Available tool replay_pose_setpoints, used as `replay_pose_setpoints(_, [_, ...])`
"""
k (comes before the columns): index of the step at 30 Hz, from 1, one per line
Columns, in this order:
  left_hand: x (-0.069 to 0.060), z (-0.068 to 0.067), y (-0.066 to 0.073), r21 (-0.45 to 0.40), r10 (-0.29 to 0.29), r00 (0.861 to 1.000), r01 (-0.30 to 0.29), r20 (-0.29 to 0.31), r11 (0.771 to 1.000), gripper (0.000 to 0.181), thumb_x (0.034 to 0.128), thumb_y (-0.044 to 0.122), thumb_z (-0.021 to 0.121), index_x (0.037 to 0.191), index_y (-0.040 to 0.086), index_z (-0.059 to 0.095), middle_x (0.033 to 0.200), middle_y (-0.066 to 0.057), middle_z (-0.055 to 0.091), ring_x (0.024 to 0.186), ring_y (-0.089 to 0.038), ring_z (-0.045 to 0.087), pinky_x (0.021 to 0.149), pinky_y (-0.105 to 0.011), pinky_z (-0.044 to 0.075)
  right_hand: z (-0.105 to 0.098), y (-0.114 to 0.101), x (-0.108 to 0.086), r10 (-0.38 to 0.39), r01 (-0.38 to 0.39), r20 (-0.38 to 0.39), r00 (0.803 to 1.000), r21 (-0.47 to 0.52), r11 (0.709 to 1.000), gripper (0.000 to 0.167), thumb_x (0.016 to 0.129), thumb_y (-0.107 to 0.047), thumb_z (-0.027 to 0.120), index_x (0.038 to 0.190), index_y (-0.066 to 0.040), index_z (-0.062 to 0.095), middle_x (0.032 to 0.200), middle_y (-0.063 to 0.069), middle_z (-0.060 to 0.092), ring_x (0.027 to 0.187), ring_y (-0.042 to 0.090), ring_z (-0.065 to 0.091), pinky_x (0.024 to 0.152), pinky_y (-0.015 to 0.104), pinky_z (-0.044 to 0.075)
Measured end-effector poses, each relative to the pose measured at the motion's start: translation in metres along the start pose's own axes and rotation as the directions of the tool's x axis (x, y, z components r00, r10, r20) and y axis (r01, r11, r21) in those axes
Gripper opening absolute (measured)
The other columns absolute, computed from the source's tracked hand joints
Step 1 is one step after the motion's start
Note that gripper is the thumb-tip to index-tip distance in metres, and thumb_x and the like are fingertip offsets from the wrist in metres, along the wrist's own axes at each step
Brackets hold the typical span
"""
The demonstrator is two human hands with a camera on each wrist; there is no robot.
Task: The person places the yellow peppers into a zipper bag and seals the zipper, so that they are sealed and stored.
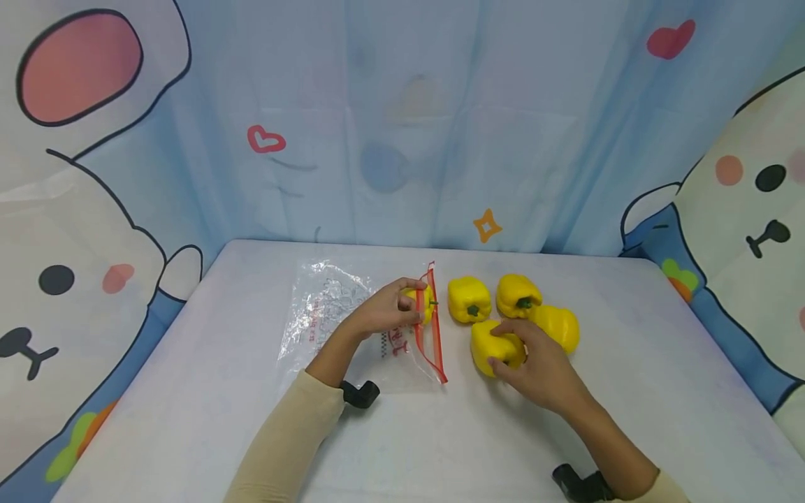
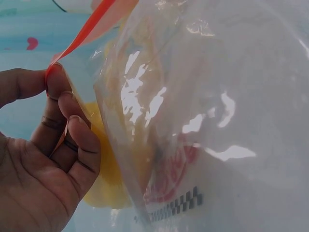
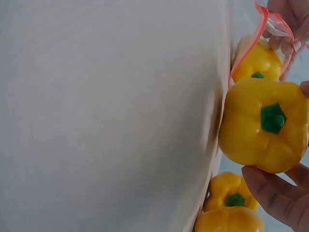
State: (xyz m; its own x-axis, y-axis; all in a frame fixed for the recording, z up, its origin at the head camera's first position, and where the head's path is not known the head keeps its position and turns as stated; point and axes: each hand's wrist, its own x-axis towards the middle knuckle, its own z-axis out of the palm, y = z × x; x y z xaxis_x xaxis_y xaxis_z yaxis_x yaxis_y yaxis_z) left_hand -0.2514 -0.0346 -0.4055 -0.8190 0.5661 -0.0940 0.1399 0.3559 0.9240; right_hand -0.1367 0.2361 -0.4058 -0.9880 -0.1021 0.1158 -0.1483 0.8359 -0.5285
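My left hand (image 1: 388,307) pinches the red zip edge of a clear zip bag (image 1: 327,300), which lies with its mouth facing right. Just inside that mouth sits a yellow bell pepper (image 1: 429,305), partly hidden by my fingers. In the left wrist view, thumb and fingertips meet on the red strip (image 2: 89,29). My right hand (image 1: 542,367) grips another yellow bell pepper (image 1: 487,346), thumb on the near side and fingers over the far side. Its green stem (image 3: 273,118) shows in the right wrist view.
Behind my right hand stand more yellow bell peppers: one at the left (image 1: 469,299), one in the middle (image 1: 518,295) and one lying at the right (image 1: 560,327). All are on a white-covered table (image 1: 189,391). A blue patterned curtain (image 1: 402,126) hangs behind it.
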Motion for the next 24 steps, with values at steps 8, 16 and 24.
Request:
replay_pose_setpoints(8, [0.0, -0.001, 0.003, 0.002, 0.0, 1.0, 0.0, 0.005, 1.0, 0.06, 0.0884, 0.014, 0.065, 0.143, 0.01, 0.04, 0.07, 0.002, 0.056, 0.057, -0.013, 0.037, 0.054, -0.022, 0.034, -0.004, -0.003, -0.005, -0.001, 0.001, 0.054, 0.999, 0.005, 1.0, 0.042, 0.086, -0.017, 0.07, 0.126, -0.012, 0.062, 0.154, 0.02, 0.038, 0.137, 0.043, 0.041, 0.1, 0.058, 0.045])
replay_pose_setpoints(16, [-0.001, -0.001, 0.005, -0.001, -0.009, 1.0, 0.009, 0.0, 1.0, 0.059, 0.0887, 0.013, 0.064, 0.143, 0.01, 0.04, 0.069, 0.003, 0.054, 0.055, -0.012, 0.036, 0.052, -0.022, 0.033, -0.007, 0.008, -0.006, 0.026, -0.037, 0.101, 0.995, 0.108, 0.993, 0.045, 0.091, -0.015, 0.064, 0.136, -0.016, 0.057, 0.159, 0.023, 0.027, 0.143, 0.048, 0.03, 0.097, 0.058, 0.047])
replay_pose_setpoints(24, [-0.001, -0.001, 0.004, 0.011, -0.012, 1.0, 0.012, 0.003, 1.0, 0.06, 0.0887, 0.014, 0.065, 0.143, 0.01, 0.04, 0.069, 0.003, 0.055, 0.056, -0.012, 0.037, 0.054, -0.022, 0.033, -0.004, 0.015, -0.002, 0.114, -0.135, 0.099, 0.989, 0.244, 0.96, 0.068, 0.088, -0.029, 0.074, 0.141, -0.002, 0.04, 0.151, 0.023, 0.04, 0.144, 0.045, 0.031, 0.113, 0.058, 0.031])
